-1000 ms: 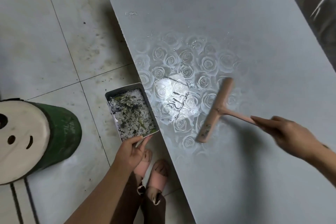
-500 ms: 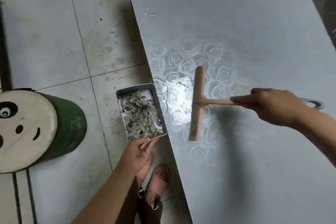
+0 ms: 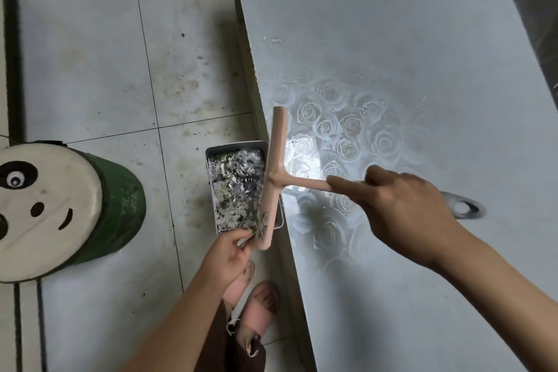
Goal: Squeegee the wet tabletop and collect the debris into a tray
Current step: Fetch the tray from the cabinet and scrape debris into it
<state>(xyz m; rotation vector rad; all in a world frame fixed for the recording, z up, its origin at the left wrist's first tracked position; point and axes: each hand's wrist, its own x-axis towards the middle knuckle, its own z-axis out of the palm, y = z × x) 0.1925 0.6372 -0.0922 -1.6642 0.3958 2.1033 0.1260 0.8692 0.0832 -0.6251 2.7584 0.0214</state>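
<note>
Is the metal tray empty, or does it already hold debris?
Holds debris: the tray is nearly covered inside with dark and greenish wet scraps. How deep they lie cannot be told.

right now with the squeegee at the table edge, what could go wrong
The squeegee is longer than the tray, so water at its ends may miss and hit the floor. The left hand pinches only the tray's near end; the laden tray could tip toward the sandalled feet.

Pale square floor tiles (image 3: 75, 54), grubby, with dark specks and brownish stains along the grout lines. Round green stool (image 3: 48, 205) with a panda-face seat stands at left. Dark vertical strip (image 3: 12, 69) along the far-left edge. Soft, even light.
</note>
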